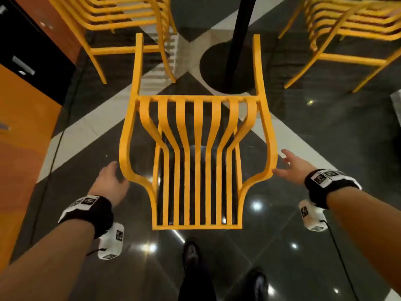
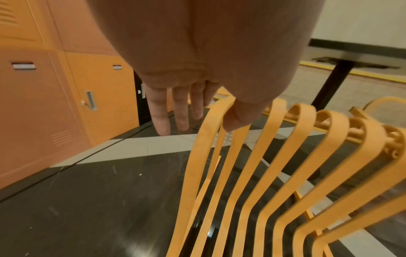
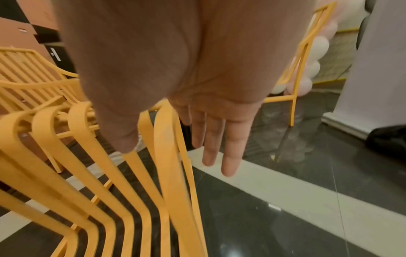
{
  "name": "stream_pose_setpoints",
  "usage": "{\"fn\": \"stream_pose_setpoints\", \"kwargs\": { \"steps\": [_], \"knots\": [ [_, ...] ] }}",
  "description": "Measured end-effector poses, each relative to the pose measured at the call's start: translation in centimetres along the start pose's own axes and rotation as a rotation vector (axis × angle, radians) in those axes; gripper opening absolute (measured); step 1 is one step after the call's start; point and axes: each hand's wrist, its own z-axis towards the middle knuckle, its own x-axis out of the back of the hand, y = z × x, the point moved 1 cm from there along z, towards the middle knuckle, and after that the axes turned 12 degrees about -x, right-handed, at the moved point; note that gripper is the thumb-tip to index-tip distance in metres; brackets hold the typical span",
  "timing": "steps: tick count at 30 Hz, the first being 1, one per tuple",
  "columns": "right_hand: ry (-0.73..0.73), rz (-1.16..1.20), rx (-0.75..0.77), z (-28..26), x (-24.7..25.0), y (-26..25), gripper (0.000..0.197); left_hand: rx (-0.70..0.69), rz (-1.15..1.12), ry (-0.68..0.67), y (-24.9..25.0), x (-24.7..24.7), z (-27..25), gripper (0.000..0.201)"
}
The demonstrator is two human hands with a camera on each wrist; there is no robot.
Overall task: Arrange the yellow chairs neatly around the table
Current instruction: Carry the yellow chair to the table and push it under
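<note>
A yellow slatted chair (image 1: 196, 161) is tipped forward in front of the person, its seat slats and backrest facing up toward them and its front legs pointing away toward the black pedestal (image 1: 236, 44) of the desk (image 2: 360, 50). The left hand (image 1: 109, 183) is at the curved left armrest, fingers (image 2: 161, 111) straight and spread, thumb just beside the outer rail; it holds nothing, and whether the thumb actually touches the rail I cannot tell. The right hand (image 1: 289, 167) is at the right armrest in the same way, fingers (image 3: 231, 147) extended and loose beside the outer slat, nothing gripped. Two more yellow chairs stand farther off, one at the far left (image 1: 121, 25) and one at the far right (image 1: 351, 33), on either side of the pedestal. Orange lockers (image 2: 72, 97) line the wall on the left. The floor (image 1: 325, 131) is glossy dark tile crossed with pale bands. Black shoes (image 1: 192, 255) show below the chair's backrest.
</note>
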Motion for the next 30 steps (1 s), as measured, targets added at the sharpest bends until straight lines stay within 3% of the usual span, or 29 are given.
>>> {"fn": "stream_pose_setpoints", "kwargs": {
  "steps": [1, 4, 6, 13, 19, 25, 30],
  "knots": [
    [0.001, 0.038, -0.002, 1.2, -1.1, -0.2, 0.08, 0.023, -0.027, 0.016, -0.2, -0.8, 0.9, 0.064],
    [-0.021, 0.091, -0.07, 3.6, -3.6, -0.5, 0.057, 0.126, -0.066, -0.011, -0.9, -2.9, 3.1, 0.039],
    [-0.031, 0.126, -0.105, 4.9, -5.0, -0.5, 0.043, 0.177, -0.139, 0.002, -1.6, -4.2, 4.3, 0.038],
    [-0.025, 0.317, -0.052, 5.7, -6.7, 0.3, 0.031, 0.102, -0.246, 0.129, -2.8, -6.1, 5.0, 0.024],
    [0.019, 0.299, -0.068, 3.5, -5.4, 0.8, 0.032, 0.097, -0.255, 0.157, -1.1, -4.0, 3.5, 0.029],
    [0.059, 0.316, -0.062, -2.0, 0.1, 0.9, 0.037, 0.044, -0.249, 0.208, 2.8, 0.9, 1.0, 0.031],
    [0.16, 0.537, -0.061, -6.1, 4.2, 1.3, 0.043, -0.002, -0.129, 0.239, 6.8, 6.3, 0.1, 0.056]
  ]
}}
